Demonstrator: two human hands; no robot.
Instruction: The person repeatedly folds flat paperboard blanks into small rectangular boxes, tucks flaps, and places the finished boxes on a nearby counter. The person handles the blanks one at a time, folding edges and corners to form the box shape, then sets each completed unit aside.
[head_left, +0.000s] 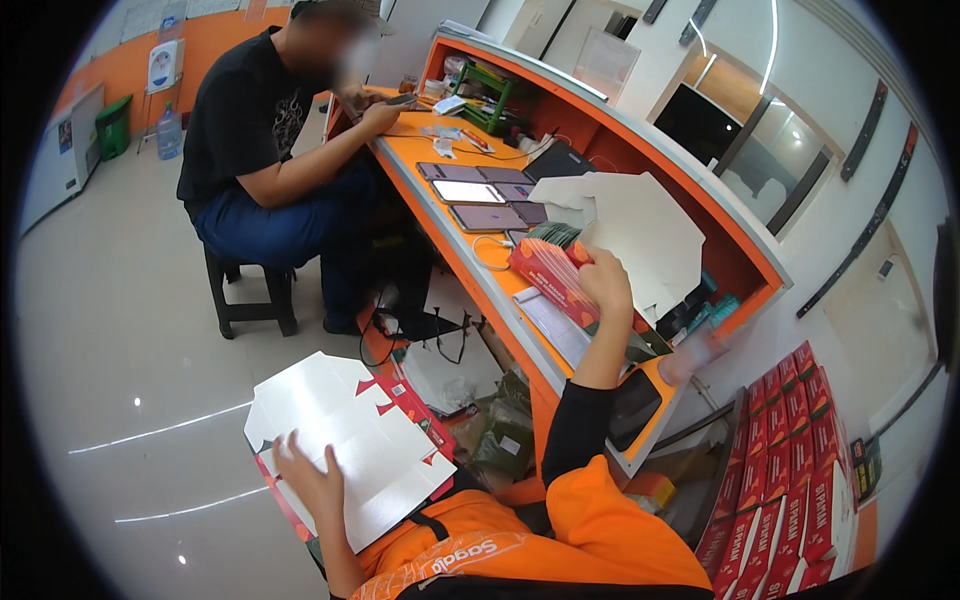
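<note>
Orange sleeve, left: your left hand (312,478) lies with fingers spread flat on the unfolded carton blank (345,450), pressing its white inner side down over your lap.
Carton blank in your lap: flat, white face up, red printed edges showing at its right and lower borders; it sits at the lower left of centre, over the grey floor (120,340) and your knee.
Right hand: your right hand (605,283) is raised to the counter, fingers curled around the near end of a stack of red flat cartons (550,275); the thumb side is hidden, so you cannot tell how tight the grip is.
Red stack: it rests tilted on the orange counter (500,285), just beside a second white carton blank (640,230) that leans against the counter's raised back.
Counter beyond your hand: several phones (480,195) lie flat in a cluster, touching or nearly touching; a white cable (490,252) loops near them.
Far end of counter: a green rack (490,95) and small loose items, too small to tell apart.
Right of you: rows of red folded boxes (790,470) stand packed together beside the counter.
Under the counter: bags and cables in a jumble.
Other person: someone in a black shirt (245,110) sits on a dark stool (250,290) at the counter's far end, both hands on a small device, well apart from you.
</note>
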